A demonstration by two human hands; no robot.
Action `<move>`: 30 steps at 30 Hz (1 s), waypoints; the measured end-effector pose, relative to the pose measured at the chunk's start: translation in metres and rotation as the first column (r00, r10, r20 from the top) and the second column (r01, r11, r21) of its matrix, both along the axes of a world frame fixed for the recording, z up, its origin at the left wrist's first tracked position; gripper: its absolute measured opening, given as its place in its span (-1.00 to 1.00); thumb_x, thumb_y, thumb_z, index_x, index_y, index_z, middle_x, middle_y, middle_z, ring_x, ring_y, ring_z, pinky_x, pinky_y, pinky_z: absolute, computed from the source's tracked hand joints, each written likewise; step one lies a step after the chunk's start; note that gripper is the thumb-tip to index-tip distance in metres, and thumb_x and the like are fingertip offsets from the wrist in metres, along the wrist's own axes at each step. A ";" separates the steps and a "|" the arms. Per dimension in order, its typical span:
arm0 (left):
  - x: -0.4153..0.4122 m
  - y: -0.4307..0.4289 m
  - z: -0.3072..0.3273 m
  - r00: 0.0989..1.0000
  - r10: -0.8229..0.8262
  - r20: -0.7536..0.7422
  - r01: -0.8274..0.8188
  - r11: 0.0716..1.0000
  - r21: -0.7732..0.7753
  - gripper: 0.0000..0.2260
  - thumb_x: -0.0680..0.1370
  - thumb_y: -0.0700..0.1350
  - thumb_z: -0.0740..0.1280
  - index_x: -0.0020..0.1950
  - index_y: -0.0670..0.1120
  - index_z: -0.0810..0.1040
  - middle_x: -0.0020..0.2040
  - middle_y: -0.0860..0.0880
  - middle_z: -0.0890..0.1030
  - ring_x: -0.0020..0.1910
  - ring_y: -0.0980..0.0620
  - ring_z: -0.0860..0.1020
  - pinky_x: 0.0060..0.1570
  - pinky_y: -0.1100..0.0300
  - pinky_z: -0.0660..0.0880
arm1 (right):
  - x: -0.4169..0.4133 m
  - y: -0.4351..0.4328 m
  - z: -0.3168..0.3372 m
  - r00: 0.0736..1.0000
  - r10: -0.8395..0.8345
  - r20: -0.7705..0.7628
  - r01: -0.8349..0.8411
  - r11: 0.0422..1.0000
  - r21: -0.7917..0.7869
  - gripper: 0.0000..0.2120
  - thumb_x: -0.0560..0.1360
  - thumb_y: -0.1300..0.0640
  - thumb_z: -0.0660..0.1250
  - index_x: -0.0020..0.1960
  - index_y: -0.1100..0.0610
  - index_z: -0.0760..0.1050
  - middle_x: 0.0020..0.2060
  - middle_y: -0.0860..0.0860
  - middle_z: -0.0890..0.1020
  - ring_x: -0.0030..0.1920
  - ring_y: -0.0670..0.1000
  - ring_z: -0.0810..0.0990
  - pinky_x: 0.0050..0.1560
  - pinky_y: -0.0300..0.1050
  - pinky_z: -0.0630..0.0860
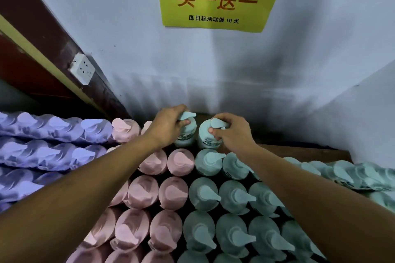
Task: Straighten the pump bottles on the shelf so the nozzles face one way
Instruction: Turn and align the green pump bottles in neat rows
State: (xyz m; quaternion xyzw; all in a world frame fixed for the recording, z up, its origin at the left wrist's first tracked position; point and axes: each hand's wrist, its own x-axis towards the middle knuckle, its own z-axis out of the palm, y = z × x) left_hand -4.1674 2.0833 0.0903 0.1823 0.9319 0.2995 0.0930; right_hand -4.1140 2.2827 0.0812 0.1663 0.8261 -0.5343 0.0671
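Single view, head-worn, wide-angle. It looks forward and steeply down over rows of pump bottles (201, 194), seen mostly from their tops and close below the lens. It faces a pale wall (149, 60) with a yellow poster (218, 6) at top centre. The left hand (168, 128) and right hand (233, 132) sit mid-frame at arm's reach. Bottles at the side borders look stretched.

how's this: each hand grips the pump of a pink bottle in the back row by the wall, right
Not pink: the head view shows the left hand and right hand gripping the pumps of two teal bottles in the back row by the wall.
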 end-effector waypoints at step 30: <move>-0.001 0.003 -0.028 0.988 -0.148 0.051 0.154 0.976 -0.151 -0.88 0.51 -0.24 0.32 0.04 -0.15 0.51 0.01 -0.11 0.58 0.02 -0.13 0.51 -0.07 0.12 0.36 | -0.003 0.018 -0.028 1.000 -0.019 -0.021 0.021 0.992 0.123 -0.78 0.44 0.16 0.45 0.08 0.06 0.56 -0.04 0.05 0.65 -0.11 0.10 0.66 -0.02 0.03 0.62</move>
